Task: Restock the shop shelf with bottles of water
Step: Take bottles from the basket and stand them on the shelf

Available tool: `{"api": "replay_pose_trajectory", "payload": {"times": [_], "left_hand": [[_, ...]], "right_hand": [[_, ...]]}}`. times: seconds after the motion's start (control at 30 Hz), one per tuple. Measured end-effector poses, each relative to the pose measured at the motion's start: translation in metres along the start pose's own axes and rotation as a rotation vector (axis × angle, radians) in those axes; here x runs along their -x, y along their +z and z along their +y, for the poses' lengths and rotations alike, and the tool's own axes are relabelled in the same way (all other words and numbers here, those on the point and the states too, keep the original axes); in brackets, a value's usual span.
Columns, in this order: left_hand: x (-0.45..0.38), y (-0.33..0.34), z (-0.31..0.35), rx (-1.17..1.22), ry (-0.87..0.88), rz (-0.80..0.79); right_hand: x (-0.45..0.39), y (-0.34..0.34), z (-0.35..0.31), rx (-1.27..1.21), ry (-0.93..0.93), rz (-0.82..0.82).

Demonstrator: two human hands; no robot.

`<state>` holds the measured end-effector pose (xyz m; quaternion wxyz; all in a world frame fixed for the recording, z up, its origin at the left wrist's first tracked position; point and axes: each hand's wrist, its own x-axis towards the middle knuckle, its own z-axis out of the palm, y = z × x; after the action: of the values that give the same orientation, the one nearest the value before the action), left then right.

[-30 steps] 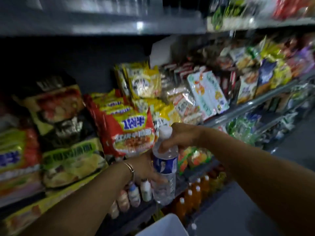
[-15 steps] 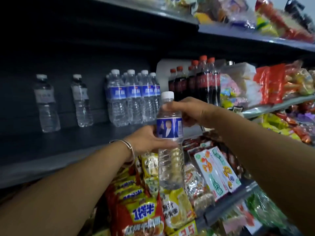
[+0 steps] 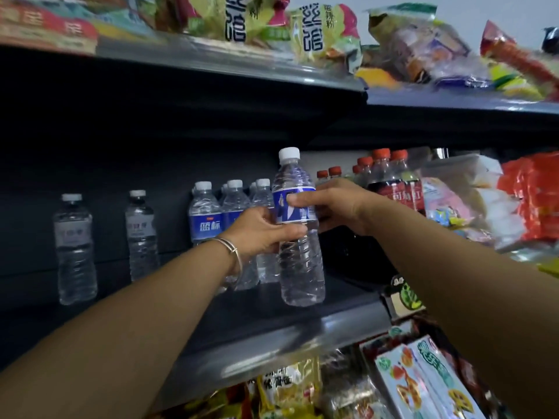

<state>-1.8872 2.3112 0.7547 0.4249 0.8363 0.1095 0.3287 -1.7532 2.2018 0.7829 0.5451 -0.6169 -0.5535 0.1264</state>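
Note:
A clear water bottle [image 3: 298,261] with a white cap and blue label is held upright just above the front of the dark shelf [image 3: 272,337]. My left hand [image 3: 260,231] grips it from the left at the label's lower edge. My right hand [image 3: 329,204] grips the label from the right. Behind it stands a cluster of blue-labelled water bottles [image 3: 208,219]. Two pale-labelled water bottles [image 3: 74,249] [image 3: 140,234] stand apart at the shelf's left.
Red-capped cola bottles [image 3: 390,182] stand right of the water cluster, snack packets [image 3: 514,204] beyond them. The shelf above [image 3: 242,65] carries bags of noodles. Noodle and snack packs [image 3: 423,379] fill the shelf below.
Both hands have raised the bottle from the lower noodle shelf up to the water shelf, and the view tilted up with it. My right hand slid from the neck to the label.

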Motion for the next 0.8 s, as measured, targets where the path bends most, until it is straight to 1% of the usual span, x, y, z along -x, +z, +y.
{"api": "replay_pose_trajectory", "payload": {"times": [0.07,0.13,0.3,0.43,0.53,0.7,0.73,0.8], "left_hand": [[-0.017,0.003,-0.009,-0.019,-0.018,0.042],[-0.027,0.008,-0.017,-0.087,-0.016,0.069],[-0.057,0.023,-0.043,-0.255,-0.099,0.23],[-0.07,0.033,-0.05,-0.44,-0.144,0.21],[-0.072,0.038,-0.051,-0.475,-0.157,0.284],[-0.075,0.038,-0.057,-0.425,-0.153,0.388],[-0.076,0.039,-0.058,-0.421,-0.16,0.399],[-0.078,0.041,-0.06,-0.399,-0.16,0.426]], "right_hand": [[-0.019,-0.002,0.011,0.015,0.007,0.042],[-0.031,0.003,0.02,0.022,0.03,0.089],[-0.064,0.008,0.052,0.071,0.04,0.23],[-0.083,0.01,0.063,0.158,0.031,0.254],[-0.09,0.01,0.069,0.161,0.047,0.168],[-0.081,-0.006,0.08,0.063,0.138,-0.097],[-0.081,-0.008,0.084,0.035,0.156,-0.119],[-0.082,-0.009,0.092,-0.013,0.174,-0.105]]}}
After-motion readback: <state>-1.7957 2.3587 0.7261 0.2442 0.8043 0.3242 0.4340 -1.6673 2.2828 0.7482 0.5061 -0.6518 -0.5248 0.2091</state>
